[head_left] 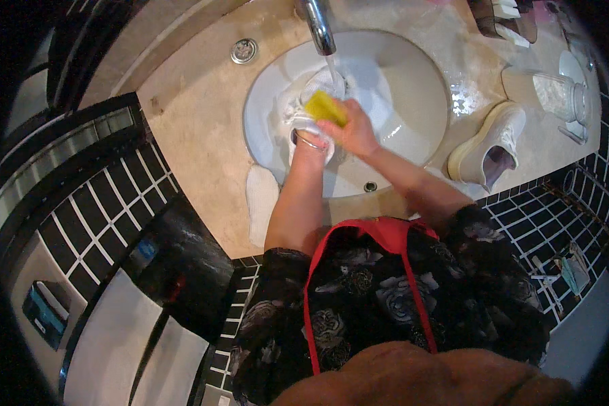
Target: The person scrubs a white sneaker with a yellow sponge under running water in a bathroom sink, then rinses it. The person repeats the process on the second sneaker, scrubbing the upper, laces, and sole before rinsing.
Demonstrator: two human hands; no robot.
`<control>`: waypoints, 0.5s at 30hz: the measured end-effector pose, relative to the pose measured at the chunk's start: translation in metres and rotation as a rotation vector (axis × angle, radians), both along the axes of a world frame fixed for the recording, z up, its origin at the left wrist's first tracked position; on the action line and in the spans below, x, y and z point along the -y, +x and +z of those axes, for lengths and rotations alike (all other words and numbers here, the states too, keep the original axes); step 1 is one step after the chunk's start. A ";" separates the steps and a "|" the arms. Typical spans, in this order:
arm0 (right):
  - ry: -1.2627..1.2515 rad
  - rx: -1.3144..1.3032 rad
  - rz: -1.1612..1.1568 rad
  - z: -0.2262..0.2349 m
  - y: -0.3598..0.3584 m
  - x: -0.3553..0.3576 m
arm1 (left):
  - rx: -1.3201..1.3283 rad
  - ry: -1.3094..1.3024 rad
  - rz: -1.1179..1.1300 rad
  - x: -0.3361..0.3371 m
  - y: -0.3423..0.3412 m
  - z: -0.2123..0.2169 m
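A white lace-up shoe (323,86) is in the round white sink (419,101), under water running from the chrome faucet (317,30). My left hand (310,140) reaches into the shoe's opening up to the bangled wrist, so its fingers are hidden. Closed around a yellow sponge (325,109), my right hand (353,128) holds it at the shoe's upper, a little blurred. A matching white shoe (490,145) lies on the counter right of the sink. On the left side, a white insole (262,203) rests by the sink's rim.
A glass jar (558,96) of white powder lies on its side at the right. Behind it stands a clear organizer (504,20). A round metal stopper (243,51) sits on the beige counter (189,128). The toilet (115,338) is at lower left.
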State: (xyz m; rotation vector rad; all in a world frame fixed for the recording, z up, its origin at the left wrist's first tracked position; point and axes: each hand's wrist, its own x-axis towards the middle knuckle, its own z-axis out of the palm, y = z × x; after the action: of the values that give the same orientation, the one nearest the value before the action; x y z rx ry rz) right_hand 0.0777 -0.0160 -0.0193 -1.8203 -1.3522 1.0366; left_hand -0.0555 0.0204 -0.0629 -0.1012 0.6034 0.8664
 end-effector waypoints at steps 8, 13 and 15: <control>-0.076 0.006 -0.159 0.030 -0.002 0.000 | -1.050 0.917 -0.418 -0.024 0.027 0.021; 0.053 0.060 -0.379 -0.005 0.015 -0.017 | -1.366 1.104 -0.459 -0.018 0.030 0.037; 0.105 0.007 -0.458 -0.008 0.021 -0.026 | -1.514 1.217 -0.477 -0.017 0.030 0.035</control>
State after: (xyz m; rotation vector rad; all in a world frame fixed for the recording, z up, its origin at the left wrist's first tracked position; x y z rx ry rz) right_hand 0.0991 0.0098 -0.0273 -1.9293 -0.9088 0.7021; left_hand -0.0258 0.0377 -0.0277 1.8713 1.2781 0.5800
